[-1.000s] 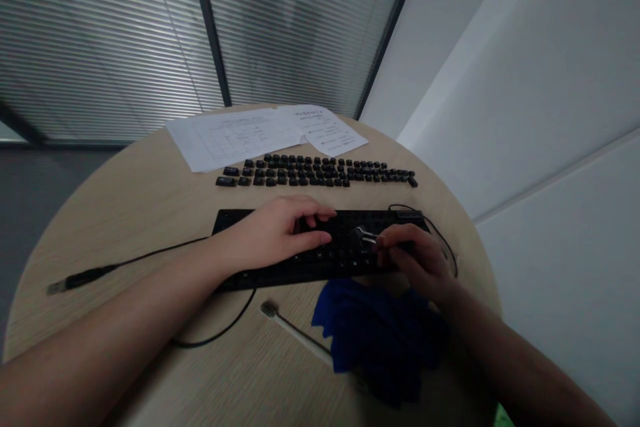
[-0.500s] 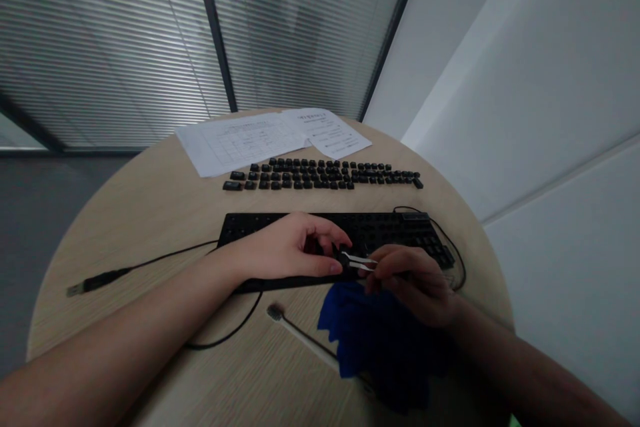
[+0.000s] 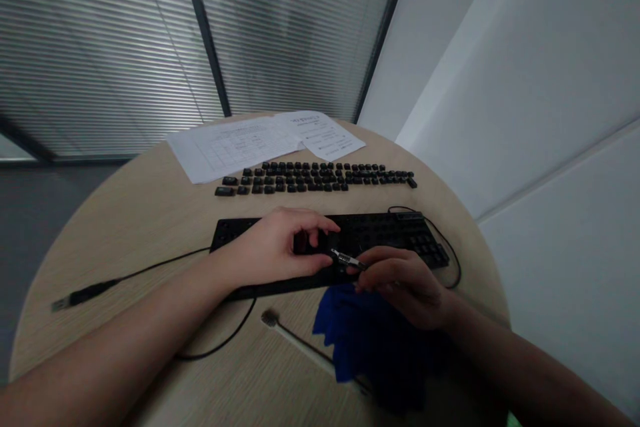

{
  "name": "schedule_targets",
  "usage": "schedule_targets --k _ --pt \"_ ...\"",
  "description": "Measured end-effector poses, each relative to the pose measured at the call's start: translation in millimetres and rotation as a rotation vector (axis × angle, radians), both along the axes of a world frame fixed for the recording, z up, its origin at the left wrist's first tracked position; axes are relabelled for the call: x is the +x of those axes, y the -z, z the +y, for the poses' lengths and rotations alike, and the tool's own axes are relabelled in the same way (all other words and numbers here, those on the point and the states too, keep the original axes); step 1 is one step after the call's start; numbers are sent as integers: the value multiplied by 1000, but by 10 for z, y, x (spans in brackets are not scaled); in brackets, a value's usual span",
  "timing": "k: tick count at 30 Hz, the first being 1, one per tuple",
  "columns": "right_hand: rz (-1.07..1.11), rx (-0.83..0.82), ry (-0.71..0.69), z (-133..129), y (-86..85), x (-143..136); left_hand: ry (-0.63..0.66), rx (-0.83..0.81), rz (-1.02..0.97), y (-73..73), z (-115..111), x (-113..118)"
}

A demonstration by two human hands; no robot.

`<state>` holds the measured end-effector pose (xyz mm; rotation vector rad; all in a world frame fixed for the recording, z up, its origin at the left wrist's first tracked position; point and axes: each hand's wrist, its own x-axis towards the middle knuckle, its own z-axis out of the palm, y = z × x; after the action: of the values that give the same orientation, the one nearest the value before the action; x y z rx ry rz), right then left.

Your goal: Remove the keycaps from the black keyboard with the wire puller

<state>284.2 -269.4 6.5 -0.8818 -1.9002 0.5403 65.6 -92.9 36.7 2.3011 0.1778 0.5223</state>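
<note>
My right hand (image 3: 407,280) pinches a small pair of metal tweezers (image 3: 345,257), their tips pointing left toward my left thumb. My left hand (image 3: 280,243) lies over the black keyboard (image 3: 360,227), thumb and index finger curled around a dark spot by the tweezer tips. What sits between those fingers is too dark against the keyboard to make out. Below my right hand a crumpled blue cloth (image 3: 370,340) rests on the table. To its left lies a toothbrush (image 3: 300,345), the far end of its handle partly covered by the cloth.
Behind the keyboard, loose black keycaps (image 3: 303,180) stand in rows. Printed papers (image 3: 235,147) lie at the back of the round wooden table (image 3: 125,213). A cable with a USB plug (image 3: 90,292) stretches out on the left; another cable loop (image 3: 457,267) curves at the right.
The tweezers have turned, so their two prongs look closer together. My left index finger and thumb have drawn slightly left. The whole view has shifted a little.
</note>
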Motion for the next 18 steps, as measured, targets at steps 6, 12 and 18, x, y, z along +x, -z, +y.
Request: schedule_targets --k 6,12,18 --pt "-38 26 -10 -24 -2 -10 -23 146 -65 -1 48 -25" --pt "-184 201 191 -46 -40 37 -76 158 -48 -21 79 -58" --pt "-409 354 419 -22 -24 61 29 -217 -10 3 -5 -43"
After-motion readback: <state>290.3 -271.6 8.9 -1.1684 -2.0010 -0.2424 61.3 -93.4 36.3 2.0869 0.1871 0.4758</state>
